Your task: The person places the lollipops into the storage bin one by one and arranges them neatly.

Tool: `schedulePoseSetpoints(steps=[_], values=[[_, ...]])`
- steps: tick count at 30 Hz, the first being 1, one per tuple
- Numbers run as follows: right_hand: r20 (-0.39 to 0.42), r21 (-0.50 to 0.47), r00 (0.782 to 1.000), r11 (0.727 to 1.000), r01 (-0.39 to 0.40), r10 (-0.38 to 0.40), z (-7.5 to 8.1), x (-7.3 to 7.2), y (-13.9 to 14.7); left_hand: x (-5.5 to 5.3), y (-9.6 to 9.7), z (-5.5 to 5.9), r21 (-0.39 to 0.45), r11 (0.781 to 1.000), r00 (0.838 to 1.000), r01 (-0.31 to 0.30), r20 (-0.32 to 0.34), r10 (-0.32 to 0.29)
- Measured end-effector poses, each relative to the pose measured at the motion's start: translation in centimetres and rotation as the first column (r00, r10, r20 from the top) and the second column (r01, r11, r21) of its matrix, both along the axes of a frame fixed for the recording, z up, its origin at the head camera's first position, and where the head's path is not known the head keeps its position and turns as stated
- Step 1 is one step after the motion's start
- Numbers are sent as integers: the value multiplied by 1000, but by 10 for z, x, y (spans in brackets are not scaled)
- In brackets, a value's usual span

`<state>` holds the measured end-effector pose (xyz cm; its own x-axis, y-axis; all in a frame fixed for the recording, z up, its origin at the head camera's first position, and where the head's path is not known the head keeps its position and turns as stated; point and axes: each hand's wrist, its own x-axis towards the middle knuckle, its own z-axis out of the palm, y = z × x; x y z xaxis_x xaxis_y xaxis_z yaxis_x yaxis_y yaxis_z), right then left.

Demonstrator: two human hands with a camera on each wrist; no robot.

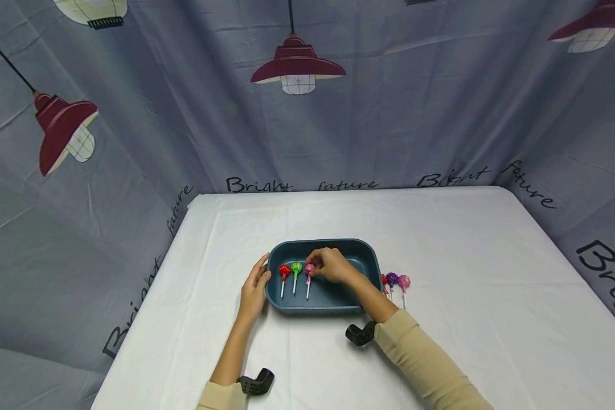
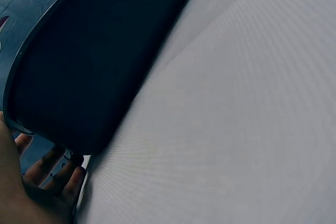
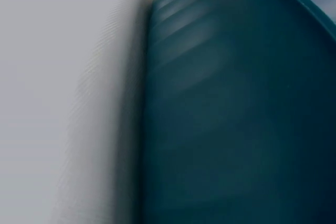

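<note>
A dark teal tray (image 1: 338,299) sits on the white-covered table. In it, a red lollipop (image 1: 284,270) and a green lollipop (image 1: 296,267) lie side by side, sticks toward the near edge. The right hand (image 1: 330,266) reaches over the tray and pinches a pink lollipop (image 1: 308,280) beside the green one. Against the tray's left end rests the left hand (image 1: 254,289), its fairly straight fingers (image 2: 44,169) along the outer wall in the left wrist view. The right wrist view shows mainly the tray's side wall (image 3: 210,129), blurred; the pinching fingers are out of it.
Just right of the tray lie a purple lollipop (image 1: 392,278), another pink lollipop (image 1: 404,282) and a red lollipop (image 1: 384,280), partly hidden by the tray and arm. A grey curtain (image 1: 369,131) printed with lamps and lettering surrounds the table (image 1: 471,250).
</note>
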<state>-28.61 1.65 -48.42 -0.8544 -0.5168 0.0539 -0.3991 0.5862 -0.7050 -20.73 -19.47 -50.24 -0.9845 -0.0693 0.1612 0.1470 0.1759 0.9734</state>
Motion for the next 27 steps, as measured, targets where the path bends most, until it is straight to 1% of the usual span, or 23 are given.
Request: schedulePoseSetpoints(steps=[5,9,13,18,21,27], values=[[-26,0,1000,1000,-12,12,-3,0,-3,1,0,1,4,1000,1000,-4,-6,4],[-51,7,999,1000,-8,8,-4,-1,-5,0,0,2,8,1000,1000,-7,-11,7],[-71,6,997,1000,-2,3,-3,-1,-5,-1,-1,2,12,1000,1000,3,-8,-3],[-68,11,998,1000,-6,7,-3,-1,-5,-1,0,1,17,1000,1000,7,5,-7],[-58,13,998,1000,-5,6,-4,0,-4,-1,0,1,25,1000,1000,8,3,-8],[-69,15,997,1000,-24,25,-6,-1,-2,0,-1,0,17,1000,1000,9,2,-9]])
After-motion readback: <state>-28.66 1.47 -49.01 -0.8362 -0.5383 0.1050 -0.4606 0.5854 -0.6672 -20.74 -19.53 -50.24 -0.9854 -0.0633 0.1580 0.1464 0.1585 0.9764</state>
